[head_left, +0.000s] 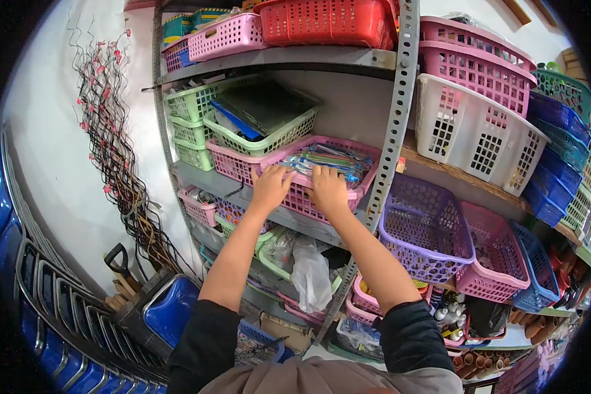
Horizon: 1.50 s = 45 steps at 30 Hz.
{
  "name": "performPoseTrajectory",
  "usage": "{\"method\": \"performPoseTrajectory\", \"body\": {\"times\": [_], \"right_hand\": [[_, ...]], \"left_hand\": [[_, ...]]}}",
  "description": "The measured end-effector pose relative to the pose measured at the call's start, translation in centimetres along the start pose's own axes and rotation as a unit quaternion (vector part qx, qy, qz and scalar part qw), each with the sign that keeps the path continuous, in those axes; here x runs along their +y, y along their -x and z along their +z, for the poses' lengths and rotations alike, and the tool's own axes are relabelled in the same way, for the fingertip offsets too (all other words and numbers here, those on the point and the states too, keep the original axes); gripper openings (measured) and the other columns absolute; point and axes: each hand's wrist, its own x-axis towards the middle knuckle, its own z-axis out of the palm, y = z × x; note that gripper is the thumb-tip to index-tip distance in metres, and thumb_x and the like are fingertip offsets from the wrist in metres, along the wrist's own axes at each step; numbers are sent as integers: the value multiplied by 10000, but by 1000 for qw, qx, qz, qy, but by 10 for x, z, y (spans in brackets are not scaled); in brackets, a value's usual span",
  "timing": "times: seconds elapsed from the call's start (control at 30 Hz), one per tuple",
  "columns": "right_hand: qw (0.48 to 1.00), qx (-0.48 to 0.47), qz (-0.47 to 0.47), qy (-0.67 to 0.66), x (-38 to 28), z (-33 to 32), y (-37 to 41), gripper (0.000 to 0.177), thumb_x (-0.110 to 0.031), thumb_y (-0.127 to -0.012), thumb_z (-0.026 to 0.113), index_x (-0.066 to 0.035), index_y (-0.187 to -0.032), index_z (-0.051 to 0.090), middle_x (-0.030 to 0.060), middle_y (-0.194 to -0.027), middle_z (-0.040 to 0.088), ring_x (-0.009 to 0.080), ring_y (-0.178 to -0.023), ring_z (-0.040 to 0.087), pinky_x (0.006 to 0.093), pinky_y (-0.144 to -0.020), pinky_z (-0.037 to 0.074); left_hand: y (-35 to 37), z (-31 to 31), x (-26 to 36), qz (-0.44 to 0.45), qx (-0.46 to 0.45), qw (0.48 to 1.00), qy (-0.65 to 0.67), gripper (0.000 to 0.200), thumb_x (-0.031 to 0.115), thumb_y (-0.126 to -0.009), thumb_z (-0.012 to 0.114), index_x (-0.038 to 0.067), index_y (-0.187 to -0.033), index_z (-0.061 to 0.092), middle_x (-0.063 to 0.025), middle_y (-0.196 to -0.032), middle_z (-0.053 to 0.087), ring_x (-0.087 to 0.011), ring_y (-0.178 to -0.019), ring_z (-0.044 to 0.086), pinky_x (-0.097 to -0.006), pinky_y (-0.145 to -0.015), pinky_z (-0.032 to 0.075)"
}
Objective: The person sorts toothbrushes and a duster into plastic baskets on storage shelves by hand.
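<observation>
A pink plastic basket (300, 198) stands on the middle shelf of the metal rack, filled with slim colourful items (328, 159) that look like pens, some in clear wrapping. My left hand (271, 188) has its fingers hooked over the basket's front rim near the left corner. Further right on the same rim, my right hand (329, 188) grips with fingers curled inward. Both thumbs and parts of the palms are hard to see. Directly left of it is another pink basket (233, 163), beneath a light green basket (266, 139) holding dark, flat folders (266, 108).
A perforated metal post (393, 125) rises close to my right hand. Stacked green baskets (194, 154) are at the shelf's left. A white plastic bag (310, 276) hangs below. Purple basket (425, 220) stands right. Stacked blue chairs (65, 335) line the lower left.
</observation>
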Motion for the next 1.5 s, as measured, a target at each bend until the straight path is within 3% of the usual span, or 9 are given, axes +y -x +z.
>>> {"method": "performPoseTrajectory", "body": {"times": [0.2, 0.4, 0.47, 0.6, 0.83, 1.03, 1.27, 1.37, 1.5], "right_hand": [[999, 29, -28, -31, 3, 14, 3, 338, -292, -705, 681, -43, -906, 573, 86, -849, 587, 257, -885, 578, 365, -704, 509], [999, 0, -14, -38, -1, 2, 3, 398, -328, -698, 673, -35, -956, 593, 119, -1046, 546, 278, -984, 527, 427, -827, 458], [991, 133, 16, 18, -4, 3, 4, 435, -355, -693, 681, -42, -983, 595, 127, -1133, 513, 296, -1042, 503, 491, -895, 409], [997, -62, 44, -32, -5, -1, -1, 438, -349, -683, 696, -64, -1001, 602, 117, -1061, 555, 300, -1049, 499, 524, -928, 372], [1000, 8, 3, -24, 0, -1, 3, 390, -303, -651, 725, -92, -966, 636, 104, -987, 577, 265, -971, 538, 428, -857, 410], [997, -53, 35, -46, 0, 9, -2, 348, -209, -637, 707, -97, -960, 641, 111, -1005, 591, 275, -991, 558, 431, -817, 453], [992, -106, 35, -60, 1, 9, -4, 480, -178, -611, 722, -87, -1063, 590, 130, -1035, 610, 296, -1010, 578, 411, -812, 485], [993, -105, 35, -39, 0, 8, -4, 613, -283, -603, 747, -81, -1147, 550, 120, -1118, 586, 294, -1066, 549, 428, -841, 467], [990, -106, 32, -84, -3, -12, 0, 586, -419, -683, 709, -89, -1136, 538, 129, -1209, 531, 291, -1137, 482, 467, -933, 385]], "left_hand": [[-7, 8, -5, 77, 99, 990, -58, 216, 219, -887, 478, 87, -960, 633, -71, -960, 591, -250, -970, 555, -581, -964, 241], [-9, 8, -5, 75, 51, 995, -40, 199, 226, -880, 483, 75, -886, 612, -72, -903, 606, -261, -929, 557, -548, -929, 274], [-8, 9, -6, 54, 40, 998, -17, 204, 232, -883, 477, 78, -883, 610, -80, -902, 607, -265, -926, 557, -541, -936, 269], [-2, 12, -7, 48, 32, 998, -19, 228, 261, -893, 471, 99, -1018, 570, -70, -970, 590, -246, -987, 535, -514, -888, 304], [-1, 14, -4, 81, 124, 989, -21, 259, 299, -876, 511, 131, -1062, 574, -56, -1011, 598, -242, -1006, 524, -441, -836, 327], [-14, 0, 8, 12, -55, 997, -57, 356, 396, -890, 464, 119, -1030, 639, -53, -1101, 613, -238, -1042, 509, -447, -845, 320], [-7, 12, 2, -30, -69, 997, -25, 391, 397, -898, 424, 109, -1079, 616, -61, -1160, 588, -241, -1153, 434, -561, -932, 255], [5, 8, 2, -47, -108, 993, 17, 501, 438, -905, 415, 182, -1334, 382, -64, -1426, 325, -257, -1338, 253, -667, -1016, 100], [39, -8, 1, -68, -97, 991, 65, 555, 458, -900, 447, 205, -1381, 335, -47, -1495, 193, -274, -1379, 164, -689, -1004, 69]]}}
